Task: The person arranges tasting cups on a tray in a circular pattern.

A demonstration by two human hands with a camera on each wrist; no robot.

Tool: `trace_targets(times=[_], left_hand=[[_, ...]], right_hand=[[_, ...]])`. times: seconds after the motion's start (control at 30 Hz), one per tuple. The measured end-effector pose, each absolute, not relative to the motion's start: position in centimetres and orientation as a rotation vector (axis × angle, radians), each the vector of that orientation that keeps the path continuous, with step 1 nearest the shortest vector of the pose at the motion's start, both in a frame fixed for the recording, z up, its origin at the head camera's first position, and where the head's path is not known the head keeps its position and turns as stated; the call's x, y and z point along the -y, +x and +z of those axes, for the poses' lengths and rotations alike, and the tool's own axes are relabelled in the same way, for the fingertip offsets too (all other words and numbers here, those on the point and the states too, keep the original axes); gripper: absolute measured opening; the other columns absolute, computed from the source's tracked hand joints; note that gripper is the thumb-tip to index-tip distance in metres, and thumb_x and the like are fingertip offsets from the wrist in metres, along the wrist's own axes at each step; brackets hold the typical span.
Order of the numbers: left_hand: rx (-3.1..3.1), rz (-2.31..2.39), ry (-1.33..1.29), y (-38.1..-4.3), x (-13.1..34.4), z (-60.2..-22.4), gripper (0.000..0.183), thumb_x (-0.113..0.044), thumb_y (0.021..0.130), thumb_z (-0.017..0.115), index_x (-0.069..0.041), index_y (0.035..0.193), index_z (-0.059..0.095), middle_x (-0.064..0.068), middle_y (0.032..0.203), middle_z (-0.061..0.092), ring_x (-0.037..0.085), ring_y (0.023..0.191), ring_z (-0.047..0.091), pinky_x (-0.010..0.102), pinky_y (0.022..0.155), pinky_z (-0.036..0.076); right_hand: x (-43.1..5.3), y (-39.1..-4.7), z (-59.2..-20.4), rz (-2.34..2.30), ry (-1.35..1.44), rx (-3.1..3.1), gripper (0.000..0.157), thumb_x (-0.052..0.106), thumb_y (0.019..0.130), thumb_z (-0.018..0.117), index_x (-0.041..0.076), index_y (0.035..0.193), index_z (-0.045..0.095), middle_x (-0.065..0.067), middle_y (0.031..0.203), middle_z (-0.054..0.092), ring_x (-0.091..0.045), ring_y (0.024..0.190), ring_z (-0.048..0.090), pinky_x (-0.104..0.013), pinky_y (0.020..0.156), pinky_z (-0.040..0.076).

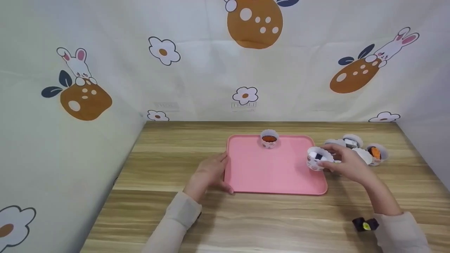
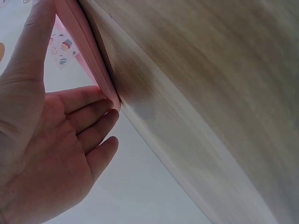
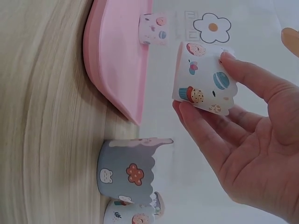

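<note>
My right hand [image 1: 346, 162] pinches a white paper baking cup [image 3: 202, 77] printed with cupcakes and donuts, thumb on one side and fingers on the other. Inside that cup, a white and black sushi-like piece [image 1: 317, 155] shows in the head view. It is held above the right side of a pink tray [image 1: 267, 168]. At the tray's left edge rests my left hand [image 1: 211, 172], its fingers fairly straight against the rim and the thumb by the front corner. Another paper cup [image 1: 269, 139], with an orange-red filling, stands on the tray at the back.
Right of the tray stand several paper cups, one with an orange-topped piece [image 1: 375, 153] and one with a silvery white piece [image 1: 351, 143]. A grey-blue cup [image 3: 126, 170] is among them. Dark rolls [image 1: 365, 224] lie near my right sleeve. A patterned cloth [image 1: 204, 70] hangs behind the wooden table [image 1: 168, 158].
</note>
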State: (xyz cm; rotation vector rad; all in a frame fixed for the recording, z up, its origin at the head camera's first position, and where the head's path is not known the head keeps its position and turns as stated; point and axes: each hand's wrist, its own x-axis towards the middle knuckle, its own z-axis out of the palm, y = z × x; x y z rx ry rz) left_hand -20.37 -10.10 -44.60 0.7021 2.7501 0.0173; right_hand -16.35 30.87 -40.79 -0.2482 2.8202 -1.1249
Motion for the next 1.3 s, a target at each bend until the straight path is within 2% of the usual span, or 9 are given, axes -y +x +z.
trace_targets(times=[0.2, 0.37, 0.5, 0.63, 0.83, 1.0, 1.17, 1.23, 1.3], left_hand=[[-2.747, 0.029, 0.689, -20.3, 10.1, -44.5, 0.123, -0.066, 0.066, 0.080, -0.005, 0.158, 0.025, 0.008, 0.167, 0.022, 0.026, 0.154, 0.025, 0.038, 0.126, 0.026], [-2.762, 0.046, 0.692, -20.2, 10.1, -44.4, 0.123, -0.066, 0.065, 0.081, -0.005, 0.157, 0.028, 0.007, 0.166, 0.025, 0.026, 0.153, 0.028, 0.038, 0.125, 0.029], [-2.764, 0.051, 0.689, -20.2, 10.1, -44.4, 0.123, -0.067, 0.065, 0.080, -0.005, 0.157, 0.028, 0.008, 0.166, 0.025, 0.027, 0.153, 0.028, 0.039, 0.125, 0.029], [-2.759, 0.050, 0.689, -20.2, 10.1, -44.5, 0.123, -0.068, 0.065, 0.079, -0.005, 0.157, 0.027, 0.009, 0.166, 0.024, 0.028, 0.153, 0.027, 0.040, 0.126, 0.027], [-2.759, 0.048, 0.685, -20.2, 10.1, -44.4, 0.122, -0.067, 0.065, 0.080, -0.005, 0.157, 0.027, 0.009, 0.166, 0.025, 0.028, 0.153, 0.027, 0.040, 0.126, 0.027], [-2.755, 0.041, 0.683, -20.2, 10.0, -44.4, 0.123, -0.067, 0.066, 0.080, -0.005, 0.157, 0.026, 0.009, 0.167, 0.024, 0.027, 0.153, 0.026, 0.040, 0.127, 0.025], [-2.757, 0.037, 0.677, -20.1, 10.0, -44.4, 0.123, -0.067, 0.065, 0.079, -0.005, 0.157, 0.026, 0.008, 0.167, 0.023, 0.028, 0.153, 0.026, 0.040, 0.126, 0.026], [-2.757, 0.016, 0.684, -20.1, 10.0, -44.3, 0.123, -0.068, 0.066, 0.079, -0.005, 0.157, 0.026, 0.008, 0.167, 0.023, 0.027, 0.153, 0.026, 0.039, 0.126, 0.026], [-2.758, -0.008, 0.694, -20.1, 10.1, -44.3, 0.123, -0.069, 0.066, 0.078, -0.005, 0.157, 0.026, 0.008, 0.167, 0.023, 0.026, 0.153, 0.026, 0.038, 0.126, 0.027]], right_hand=[[-30.4, -16.8, -41.0, -1.149, -0.250, -2.800, 0.061, 0.030, 0.091, 0.073, -0.004, 0.137, 0.052, -0.026, 0.123, 0.063, -0.028, 0.102, 0.063, -0.023, 0.061, 0.055], [-29.9, -17.2, -40.9, -1.162, -0.262, -2.816, 0.057, 0.029, 0.091, 0.074, -0.002, 0.135, 0.055, -0.026, 0.124, 0.064, -0.031, 0.105, 0.063, -0.023, 0.060, 0.053], [-29.5, -17.5, -41.0, -1.143, -0.268, -2.828, 0.058, 0.031, 0.091, 0.073, -0.003, 0.134, 0.055, -0.027, 0.126, 0.064, -0.036, 0.108, 0.065, -0.020, 0.067, 0.054], [-29.1, -17.9, -41.1, -1.119, -0.266, -2.849, 0.060, 0.032, 0.091, 0.072, -0.003, 0.136, 0.054, -0.027, 0.129, 0.063, -0.040, 0.113, 0.064, -0.023, 0.080, 0.054], [-28.4, -18.3, -41.2, -1.116, -0.241, -2.853, 0.063, 0.035, 0.092, 0.072, -0.001, 0.140, 0.052, -0.025, 0.135, 0.060, -0.042, 0.117, 0.062, -0.042, 0.091, 0.057], [-27.8, -18.6, -41.2, -1.124, -0.199, -2.816, 0.069, 0.043, 0.091, 0.071, 0.001, 0.142, 0.050, -0.025, 0.140, 0.056, -0.046, 0.124, 0.057, -0.056, 0.100, 0.052], [-27.4, -19.2, -41.5, -1.142, -0.220, -2.823, 0.064, 0.037, 0.091, 0.072, 0.001, 0.140, 0.052, -0.024, 0.139, 0.057, -0.046, 0.122, 0.059, -0.054, 0.099, 0.053], [-27.3, -19.5, -41.7, -1.160, -0.230, -2.822, 0.063, 0.035, 0.091, 0.072, 0.001, 0.140, 0.052, -0.024, 0.138, 0.058, -0.045, 0.120, 0.060, -0.049, 0.095, 0.055], [-27.2, -19.7, -41.8, -1.181, -0.229, -2.813, 0.063, 0.033, 0.091, 0.072, 0.001, 0.141, 0.051, -0.025, 0.138, 0.058, -0.044, 0.119, 0.061, -0.039, 0.090, 0.057]])
